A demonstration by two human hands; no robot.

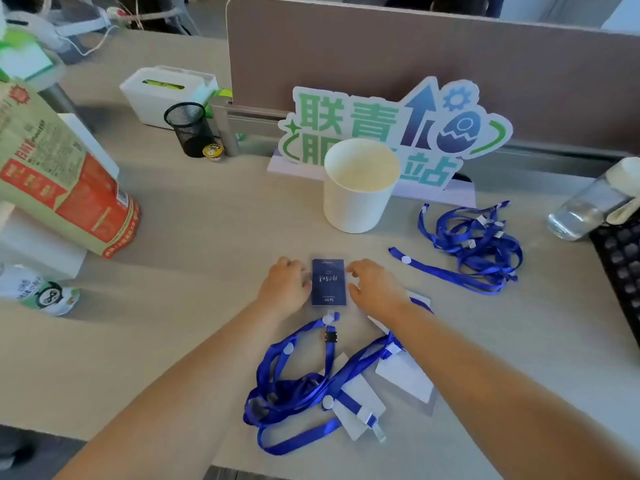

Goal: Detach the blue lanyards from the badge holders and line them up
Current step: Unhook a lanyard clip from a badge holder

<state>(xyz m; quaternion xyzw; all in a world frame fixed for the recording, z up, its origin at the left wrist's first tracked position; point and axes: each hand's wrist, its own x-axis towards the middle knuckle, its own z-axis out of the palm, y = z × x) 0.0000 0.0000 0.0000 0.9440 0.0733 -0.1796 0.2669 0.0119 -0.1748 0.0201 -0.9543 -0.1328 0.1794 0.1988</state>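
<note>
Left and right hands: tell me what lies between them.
Head view: a dark blue badge holder lies on the desk between the left hand and right hand.

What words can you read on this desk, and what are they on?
"联青": top of the green and blue cut-out sign
"站": its bottom right; the white paper cup hides the characters before it
Too blurred: white writing on the dark blue badge card
Too blurred: print on the orange and beige paper bag
Too blurred: print on the white and green container
</note>
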